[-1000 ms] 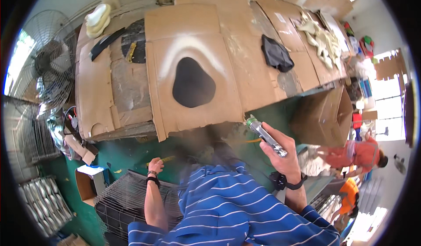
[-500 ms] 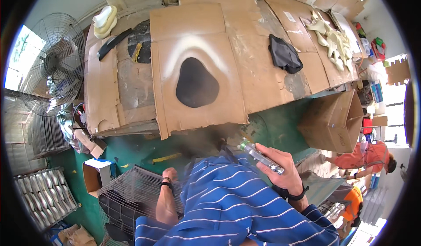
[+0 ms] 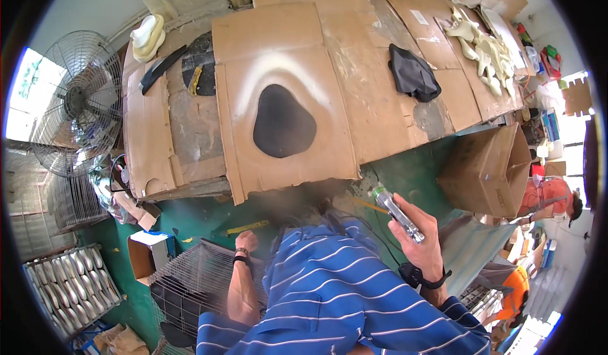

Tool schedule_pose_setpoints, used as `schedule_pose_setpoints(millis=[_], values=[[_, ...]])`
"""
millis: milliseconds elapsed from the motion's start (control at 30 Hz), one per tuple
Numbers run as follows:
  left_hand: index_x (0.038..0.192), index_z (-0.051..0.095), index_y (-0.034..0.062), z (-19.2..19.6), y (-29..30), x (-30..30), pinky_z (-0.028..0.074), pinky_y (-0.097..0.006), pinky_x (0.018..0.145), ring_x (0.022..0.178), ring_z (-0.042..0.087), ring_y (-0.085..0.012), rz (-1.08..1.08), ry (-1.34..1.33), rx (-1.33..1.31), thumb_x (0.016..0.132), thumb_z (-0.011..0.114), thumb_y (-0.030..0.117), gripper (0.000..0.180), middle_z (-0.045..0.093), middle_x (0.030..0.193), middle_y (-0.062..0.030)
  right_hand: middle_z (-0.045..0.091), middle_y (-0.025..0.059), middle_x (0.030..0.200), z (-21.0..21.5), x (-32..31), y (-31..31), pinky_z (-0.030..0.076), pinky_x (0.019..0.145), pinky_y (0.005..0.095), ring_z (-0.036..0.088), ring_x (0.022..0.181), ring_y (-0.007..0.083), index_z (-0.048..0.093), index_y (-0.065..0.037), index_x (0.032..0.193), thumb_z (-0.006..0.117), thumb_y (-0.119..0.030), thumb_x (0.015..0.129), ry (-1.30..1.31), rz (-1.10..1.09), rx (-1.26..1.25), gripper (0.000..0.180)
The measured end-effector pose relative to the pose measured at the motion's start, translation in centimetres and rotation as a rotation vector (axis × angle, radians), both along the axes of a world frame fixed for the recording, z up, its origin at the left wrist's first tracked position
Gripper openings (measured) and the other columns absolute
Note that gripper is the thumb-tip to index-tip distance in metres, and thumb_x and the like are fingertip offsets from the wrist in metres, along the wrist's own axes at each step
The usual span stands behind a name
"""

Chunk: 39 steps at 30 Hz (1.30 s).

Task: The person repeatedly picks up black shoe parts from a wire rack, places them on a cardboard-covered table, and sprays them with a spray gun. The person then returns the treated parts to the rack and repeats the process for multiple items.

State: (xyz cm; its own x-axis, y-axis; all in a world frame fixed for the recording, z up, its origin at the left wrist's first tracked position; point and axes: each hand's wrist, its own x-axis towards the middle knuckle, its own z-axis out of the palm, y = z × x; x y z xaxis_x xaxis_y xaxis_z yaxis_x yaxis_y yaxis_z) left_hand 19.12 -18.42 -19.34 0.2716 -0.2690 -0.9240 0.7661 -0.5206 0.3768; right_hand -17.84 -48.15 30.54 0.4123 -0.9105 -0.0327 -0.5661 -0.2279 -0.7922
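Observation:
My right hand (image 3: 419, 233) is closed around a silver spray gun (image 3: 399, 214) with a green part at its front end, held off the right front of the table. A dark pad (image 3: 284, 122), rounded and roughly triangular, lies on a cardboard sheet (image 3: 266, 29) ahead of me. A white sprayed arc marks the cardboard around the pad's far end. My left hand (image 3: 246, 241) is curled into a fist beside a wire rack (image 3: 206, 266), and nothing shows sticking out of it.
Crumpled black material (image 3: 413, 73) and cream moulded pieces (image 3: 491, 54) lie on the table's right side. A large fan (image 3: 76, 98) stands at left, a cardboard box (image 3: 478, 168) at right. A rack of white pieces (image 3: 73, 285) is lower left. A person in orange-red (image 3: 548, 200) is at right.
My right hand has moved right and slightly forward with the spray gun, away from my body. My left fist has shifted up a little. The pad stays where it was.

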Motion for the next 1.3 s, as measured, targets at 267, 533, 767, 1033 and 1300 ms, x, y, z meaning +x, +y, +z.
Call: schedule_pose_setpoints(millis=[267, 533, 767, 1033, 1300], values=[[0.124, 0.063, 0.0092, 2.4, -3.2, -0.9, 0.055, -0.048, 0.071, 0.082, 0.071, -0.0287, -0.283, -0.105, 0.137, 0.094, 0.067, 0.016, 0.031, 0.072, 0.096, -0.0106, 0.07, 0.0185, 0.099, 1.2, 0.8, 0.6, 0.052, 0.075, 0.034, 0.068, 0.082, 0.029, 0.061, 0.001, 0.13, 0.075, 0.0, 0.081, -0.034, 0.183, 0.119, 0.051], [0.123, 0.064, 0.0092, 3.7, -3.6, -1.0, 0.056, -0.049, 0.074, 0.083, 0.071, -0.0284, -0.25, -0.135, 0.131, 0.095, 0.065, 0.016, 0.028, 0.071, 0.098, -0.011, 0.069, 0.0192, 0.097, 0.4, 1.7, -1.4, 0.052, 0.072, 0.0335, 0.067, 0.079, 0.03, 0.06, 0.002, 0.131, 0.073, 0.001, 0.082, -0.065, 0.044, -0.004, 0.051], [0.122, 0.063, 0.0095, 1.4, -2.0, -1.0, 0.054, -0.053, 0.072, 0.083, 0.069, -0.0306, -0.224, 0.034, 0.088, 0.095, 0.064, 0.013, 0.027, 0.07, 0.098, -0.0109, 0.069, 0.0197, 0.097, 0.4, 0.2, -0.5, 0.053, 0.073, 0.0337, 0.068, 0.079, 0.0314, 0.061, 0.002, 0.13, 0.074, 0.002, 0.081, -0.032, 0.1, 0.065, 0.05], [0.111, 0.064, 0.0085, 1.6, -3.4, -1.0, 0.052, -0.04, 0.059, 0.076, 0.066, -0.0239, -0.298, -0.051, 0.001, 0.094, 0.057, 0.02, 0.022, 0.066, 0.088, -0.0064, 0.07, 0.0182, 0.096, 0.7, -0.9, -0.8, 0.051, 0.072, 0.031, 0.066, 0.076, 0.0261, 0.061, 0.003, 0.13, 0.073, -0.002, 0.084, -0.051, 0.099, 0.073, 0.048], [0.114, 0.066, 0.0016, 8.5, -11.3, -1.4, 0.058, -0.029, 0.062, 0.074, 0.069, -0.0152, -0.384, -0.591, -0.195, 0.095, 0.062, 0.016, 0.024, 0.071, 0.091, -0.0073, 0.069, 0.0168, 0.091, 0.3, -3.3, -0.3, 0.05, 0.069, 0.0306, 0.064, 0.073, 0.0244, 0.062, 0.003, 0.13, 0.073, -0.001, 0.082, -0.026, -0.025, 0.139, 0.049]])
